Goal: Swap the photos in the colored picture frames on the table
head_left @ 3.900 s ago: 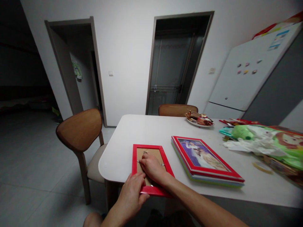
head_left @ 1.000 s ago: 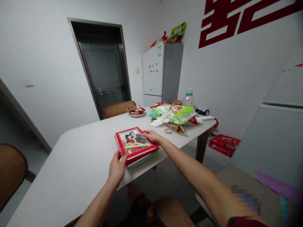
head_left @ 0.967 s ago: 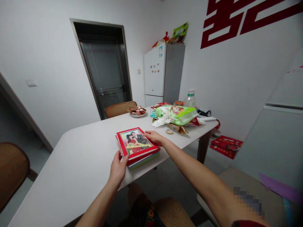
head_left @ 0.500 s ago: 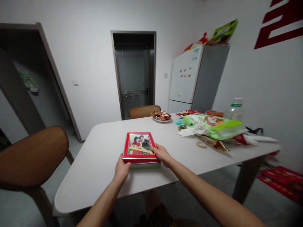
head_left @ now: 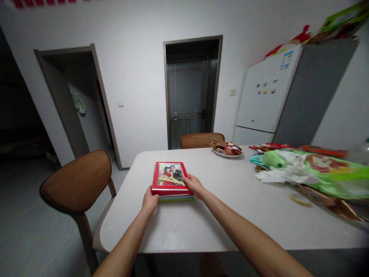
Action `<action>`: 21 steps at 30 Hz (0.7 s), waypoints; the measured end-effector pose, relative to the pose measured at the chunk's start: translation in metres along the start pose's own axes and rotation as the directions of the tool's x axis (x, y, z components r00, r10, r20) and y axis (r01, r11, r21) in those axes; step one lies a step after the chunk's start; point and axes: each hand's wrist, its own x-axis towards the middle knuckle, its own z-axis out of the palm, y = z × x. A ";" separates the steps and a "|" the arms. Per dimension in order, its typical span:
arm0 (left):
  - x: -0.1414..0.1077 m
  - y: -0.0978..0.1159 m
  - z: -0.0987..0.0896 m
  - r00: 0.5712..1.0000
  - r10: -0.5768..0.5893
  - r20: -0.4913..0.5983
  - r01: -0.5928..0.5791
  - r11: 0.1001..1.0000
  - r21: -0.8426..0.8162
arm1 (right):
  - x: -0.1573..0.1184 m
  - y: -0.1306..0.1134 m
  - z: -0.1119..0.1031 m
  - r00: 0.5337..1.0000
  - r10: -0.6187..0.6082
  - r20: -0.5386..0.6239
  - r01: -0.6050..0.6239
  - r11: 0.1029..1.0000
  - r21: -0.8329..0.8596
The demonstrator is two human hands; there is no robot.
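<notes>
A red picture frame (head_left: pixel 155 184) with a photo of two people lies face up in both my hands over the white table (head_left: pixel 173 234). Under it shows the edge of a flat, book-like thing in pale blue and green (head_left: pixel 176 198); whether this stack touches the table I cannot tell. My left hand (head_left: pixel 150 201) grips the near left corner, its fingers mostly hidden behind the edge. On the right side, my right hand (head_left: pixel 195 185) clasps the frame with the thumb over its top face and the other fingers partly hidden.
Toward the table's back stands a plate (head_left: pixel 227 154) with wrapped items. Green packaging (head_left: pixel 325 169), crumpled tissue (head_left: pixel 284 173) and a tape roll (head_left: pixel 300 200) lie on the right. Brown chairs stand left (head_left: pixel 77 181) and behind (head_left: pixel 201 140). A fridge (head_left: pixel 265 96) is at the back right.
The view has turned left, so the plate, packaging and fridge sit farther right. My hands, still holding the frame and the thing under it, have shifted toward the table's left end.
</notes>
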 end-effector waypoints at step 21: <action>-0.098 0.149 -0.023 0.825 0.431 0.365 -0.044 0.693 -0.719 | -0.141 -0.141 -0.013 0.876 -0.467 0.116 0.123 0.451 0.884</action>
